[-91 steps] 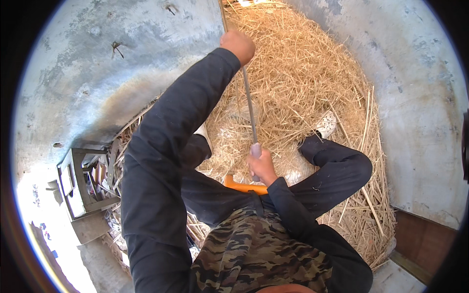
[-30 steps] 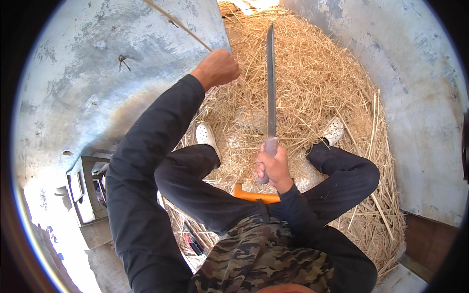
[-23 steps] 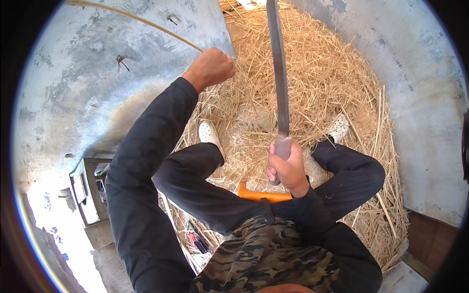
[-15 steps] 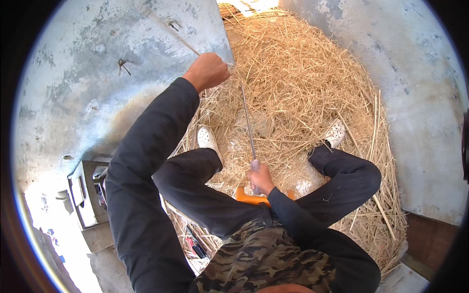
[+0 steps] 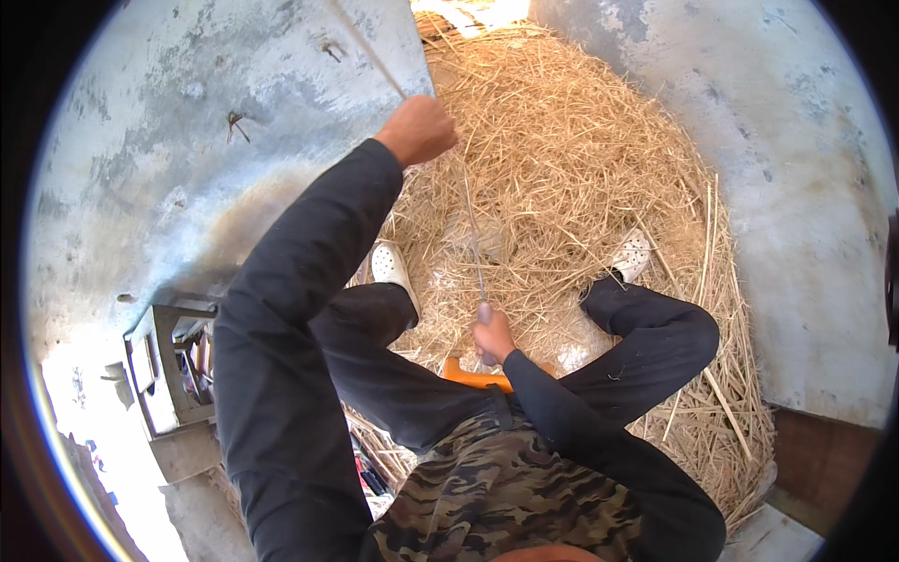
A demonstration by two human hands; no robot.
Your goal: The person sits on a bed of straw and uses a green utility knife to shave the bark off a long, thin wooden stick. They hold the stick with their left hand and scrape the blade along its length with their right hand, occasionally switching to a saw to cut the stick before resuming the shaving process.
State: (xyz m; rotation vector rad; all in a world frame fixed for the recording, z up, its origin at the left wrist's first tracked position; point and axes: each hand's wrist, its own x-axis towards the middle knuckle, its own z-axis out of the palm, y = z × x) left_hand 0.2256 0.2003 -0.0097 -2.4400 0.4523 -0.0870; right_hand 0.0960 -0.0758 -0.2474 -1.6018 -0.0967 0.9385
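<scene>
Straw [image 5: 571,140] spreads between weathered grey walls [image 5: 805,187] in the head view, where the left hand [image 5: 419,129] is closed round a thin strip [image 5: 370,51] and the right hand [image 5: 493,337] grips a long knife [image 5: 477,248], its blade pointing up toward the left fist. Good control here likely needs both holds firm, edge angled clear of fingers and legs [image 5: 655,318].

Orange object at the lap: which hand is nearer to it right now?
Right. The right hand, closed around the knife handle, is just above the orange object in the picture; the left hand, gripping a thin strip, is much farther up.
</scene>
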